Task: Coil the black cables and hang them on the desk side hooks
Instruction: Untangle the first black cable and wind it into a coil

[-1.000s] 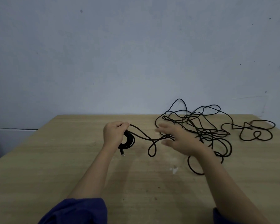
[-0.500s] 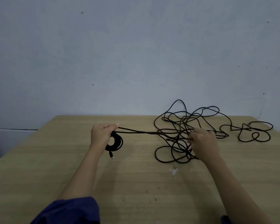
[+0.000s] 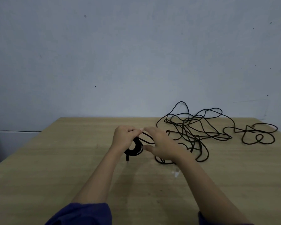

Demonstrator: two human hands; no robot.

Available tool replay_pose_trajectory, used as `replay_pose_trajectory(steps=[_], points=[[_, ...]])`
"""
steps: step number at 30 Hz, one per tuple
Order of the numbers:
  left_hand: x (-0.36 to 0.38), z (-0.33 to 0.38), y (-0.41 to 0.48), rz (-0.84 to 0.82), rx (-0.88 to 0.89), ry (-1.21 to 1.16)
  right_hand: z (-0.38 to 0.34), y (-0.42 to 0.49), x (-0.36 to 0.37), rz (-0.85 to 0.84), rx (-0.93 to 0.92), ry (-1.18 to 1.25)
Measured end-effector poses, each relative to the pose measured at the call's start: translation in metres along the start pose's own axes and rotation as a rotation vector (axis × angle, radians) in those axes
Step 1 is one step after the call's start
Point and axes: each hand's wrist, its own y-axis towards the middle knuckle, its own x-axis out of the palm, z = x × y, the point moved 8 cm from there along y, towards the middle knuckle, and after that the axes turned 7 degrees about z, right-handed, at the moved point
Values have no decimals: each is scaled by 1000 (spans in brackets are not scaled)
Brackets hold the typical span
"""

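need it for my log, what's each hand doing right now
Left hand: grips the coil.
Right hand: open, fingers straight.

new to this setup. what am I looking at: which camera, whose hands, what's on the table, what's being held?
There is no machine here. A person works bare-handed, and the picture comes from a camera worn on their head, looking forward and down. The left hand grips a small coil of black cable, with its plug hanging below. The right hand reaches in beside it with fingers stretched out; it is too blurred to tell if it holds a strand. The uncoiled cable lies in a loose tangle on the wooden table, in front of a plain wall.
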Motion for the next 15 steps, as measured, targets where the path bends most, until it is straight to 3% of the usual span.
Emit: replay_pose_trajectory(steps=[3, 9, 15], points=[[-2, 3, -2, -25, 8, -27, 0, 6, -1, 36, 17, 93], [-22, 6, 4, 50, -2, -27, -2, 5, -36, 223, -170, -302], [-47, -4, 8, 377, -183, -73, -1, -10, -34, 409, -282, -291]])
